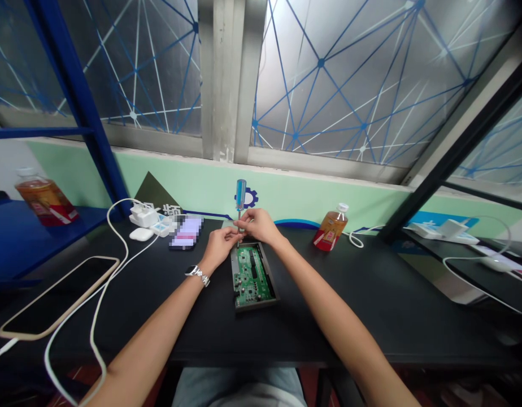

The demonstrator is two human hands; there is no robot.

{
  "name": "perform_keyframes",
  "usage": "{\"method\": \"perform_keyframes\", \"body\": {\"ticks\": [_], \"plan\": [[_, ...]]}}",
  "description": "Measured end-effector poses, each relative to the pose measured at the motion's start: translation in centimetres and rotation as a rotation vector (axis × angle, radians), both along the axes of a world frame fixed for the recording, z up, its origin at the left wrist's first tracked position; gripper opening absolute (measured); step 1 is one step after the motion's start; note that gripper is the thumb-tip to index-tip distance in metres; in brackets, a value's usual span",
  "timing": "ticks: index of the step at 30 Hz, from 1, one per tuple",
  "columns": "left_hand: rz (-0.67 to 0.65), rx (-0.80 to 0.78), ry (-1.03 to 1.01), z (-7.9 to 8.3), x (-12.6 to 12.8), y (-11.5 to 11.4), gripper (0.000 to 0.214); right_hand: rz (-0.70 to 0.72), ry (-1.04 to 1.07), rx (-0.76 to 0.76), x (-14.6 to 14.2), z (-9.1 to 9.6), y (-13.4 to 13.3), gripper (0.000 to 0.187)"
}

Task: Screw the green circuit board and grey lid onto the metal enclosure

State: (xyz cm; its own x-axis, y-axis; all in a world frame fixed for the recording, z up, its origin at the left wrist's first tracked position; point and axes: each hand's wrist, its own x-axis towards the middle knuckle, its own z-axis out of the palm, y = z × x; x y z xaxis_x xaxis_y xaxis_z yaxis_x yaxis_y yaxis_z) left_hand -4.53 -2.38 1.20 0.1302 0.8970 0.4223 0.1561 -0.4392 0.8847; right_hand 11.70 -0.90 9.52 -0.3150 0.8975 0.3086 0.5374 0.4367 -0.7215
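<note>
A screwdriver (pixel 241 195) with a blue, see-through handle stands upright over the far left corner of an open metal case. Inside the case (pixel 271 282) lies a green circuit board (pixel 251 273) with dark chips and small parts. My right hand (pixel 257 225) pinches the screwdriver's shaft just below the handle. From the left, my left hand (pixel 221 244) closes its fingertips low on the shaft, close to the case. The screwdriver's tip is hidden behind my fingers, so I cannot tell what it touches. A silver watch sits on my left wrist.
A phone (pixel 60 297) with white cables lies on the left of the black table. Behind it are a white power strip with chargers (pixel 144 216) and a second phone (pixel 186 232). A drink bottle (pixel 330 228) stands at the back right, near the wall.
</note>
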Motion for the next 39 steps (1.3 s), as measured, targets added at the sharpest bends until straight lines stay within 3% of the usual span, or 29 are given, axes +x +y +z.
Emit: {"method": "perform_keyframes", "body": {"ticks": [5,10,16,19,25,33,39], "plan": [[0.030,0.026,0.066,0.3,-0.1,-0.3,0.031,0.055,-0.023,-0.004,0.3,0.3,0.1,0.015],[-0.100,0.082,0.127,0.8,-0.6,-0.5,0.034,0.136,-0.048,0.009,0.8,0.8,0.0,0.007],[-0.223,-0.002,0.102,1.0,-1.7,-0.2,0.033,0.264,0.042,-0.108,0.6,0.4,0.0,0.014],[-0.189,0.024,0.093,0.8,-2.0,-0.1,0.030,0.279,0.071,-0.133,0.2,0.2,-0.1,0.015],[-0.069,0.094,0.146,0.9,-1.6,-0.3,0.027,0.086,0.045,0.004,-0.1,0.1,-0.1,0.018],[-0.138,0.118,0.437,0.3,-3.3,0.1,0.020,0.202,0.189,-0.164,0.2,0.1,0.1,0.017],[-0.098,0.143,0.449,0.1,-3.1,0.5,0.020,0.243,0.267,-0.283,0.1,0.4,0.2,0.011]]}}
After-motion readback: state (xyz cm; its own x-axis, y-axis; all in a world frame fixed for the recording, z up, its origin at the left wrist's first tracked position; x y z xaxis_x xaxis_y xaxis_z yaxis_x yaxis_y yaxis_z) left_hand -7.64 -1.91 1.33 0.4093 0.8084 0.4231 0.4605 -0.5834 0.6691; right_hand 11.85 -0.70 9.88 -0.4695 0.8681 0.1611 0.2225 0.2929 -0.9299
